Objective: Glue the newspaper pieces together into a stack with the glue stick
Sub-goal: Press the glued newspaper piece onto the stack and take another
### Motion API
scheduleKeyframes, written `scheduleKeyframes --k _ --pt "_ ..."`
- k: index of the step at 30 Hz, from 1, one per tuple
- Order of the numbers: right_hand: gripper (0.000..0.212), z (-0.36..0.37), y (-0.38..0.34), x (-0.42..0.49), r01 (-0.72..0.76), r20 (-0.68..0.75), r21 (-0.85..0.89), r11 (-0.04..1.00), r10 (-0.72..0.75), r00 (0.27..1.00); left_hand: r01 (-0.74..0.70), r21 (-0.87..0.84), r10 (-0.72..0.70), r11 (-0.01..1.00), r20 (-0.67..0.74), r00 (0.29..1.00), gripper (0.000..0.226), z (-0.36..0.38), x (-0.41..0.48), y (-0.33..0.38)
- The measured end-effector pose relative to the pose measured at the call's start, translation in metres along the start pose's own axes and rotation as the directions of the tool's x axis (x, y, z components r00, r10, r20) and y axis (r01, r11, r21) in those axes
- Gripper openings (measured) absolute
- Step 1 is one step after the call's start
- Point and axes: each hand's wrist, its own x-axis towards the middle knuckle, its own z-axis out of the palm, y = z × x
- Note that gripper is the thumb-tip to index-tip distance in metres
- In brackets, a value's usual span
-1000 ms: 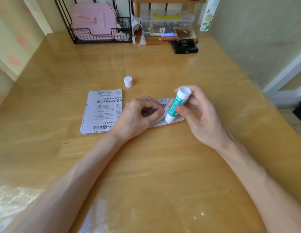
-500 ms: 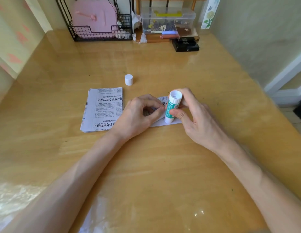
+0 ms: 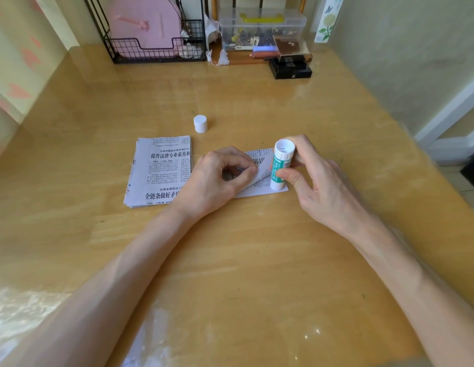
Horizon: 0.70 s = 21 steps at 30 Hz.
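Near the middle of the table (image 3: 230,260), in the head view, a newspaper piece (image 3: 257,191) lies flat in front of the person, with both hands on it. The right hand (image 3: 320,186) pinches the glue stick (image 3: 280,165) between the thumb on the near side and curled fingers on the far side. The stick stands almost upright, twist end up towards the camera and working end down on the right part of the piece.

The left hand (image 3: 217,178) sits just left of the stick. Its fingers are curled, and thumb and forefinger hold the piece down, seemingly pinching a lifted edge.

The pile of newspaper pieces (image 3: 161,170) lies just to the left, its long side running away from the person. The left hand is the nearer one to it, so the glued piece would likely travel leftward. The white cap (image 3: 200,123) stands apart, behind the pile.

Hidden things: the barrel covers the stick's tip, so contact with the paper is a guess. The left hand covers the piece's left part and the pile's near right corner, so I cannot tell whether the two overlap. The number of sheets in the pile cannot be made out.
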Motion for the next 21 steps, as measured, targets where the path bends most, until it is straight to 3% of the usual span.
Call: scheduleKeyframes --k 11,14,17,21 --pt "0.021 -0.003 0.003 -0.005 0.072 0.010 -0.162 0.984 -0.071 0.997 0.006 0.007 -0.006 1.000 0.000 1.000 0.014 0.000 0.000 0.000" --pt "0.022 -0.007 0.004 -0.007 0.090 -0.180 -0.156 0.984 -0.117 0.977 0.006 0.001 -0.006 1.000 -0.002 1.000 0.014 0.000 0.000 0.001" --pt "0.026 -0.017 0.009 -0.002 0.068 -0.470 -0.001 0.998 -0.061 0.881 -0.006 0.003 0.006 1.000 0.024 1.000 0.022 0.000 -0.002 0.004" --pt "0.026 -0.018 0.016 0.003 0.028 -0.566 0.096 0.995 0.031 0.824 -0.070 0.065 0.066 0.995 0.054 0.996 0.026 0.001 -0.002 0.001"
